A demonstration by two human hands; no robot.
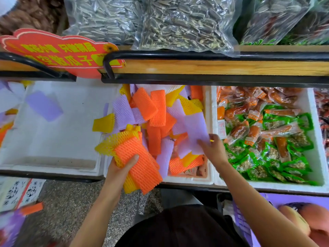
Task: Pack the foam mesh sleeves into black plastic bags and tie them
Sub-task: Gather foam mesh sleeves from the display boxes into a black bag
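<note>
Foam sleeves (156,111), head view: a loose heap of orange, purple and yellow mesh pieces fills a white foam box (208,122) on the lower tier of a stall. The left hand (119,173) grips a flat stack (138,161) of orange and yellow sleeves, thumb across the top orange face and fingers curled beneath; the stack is held above the box's near-left corner, overhanging its front rim. The right hand (213,148) reaches into the heap at its right side and pinches the lower edge of a purple sleeve (194,134) between thumb and fingers. Left of the box lies a white foam lid (58,136), with a single purple piece (43,106) on it and a yellow piece (104,123) at its right edge. Right of the box, touching it, a second foam bin (316,139) holds green and orange snack packets (267,139). Above runs a wooden shelf with a black rail (195,54), carrying clear seed bags (178,24) and a red sign (58,52). An orange sleeve (32,208) lies low at the left over the speckled floor (71,202), blurred. Fruit (311,218) shows at the lower right beside a purple crate (242,223).
</note>
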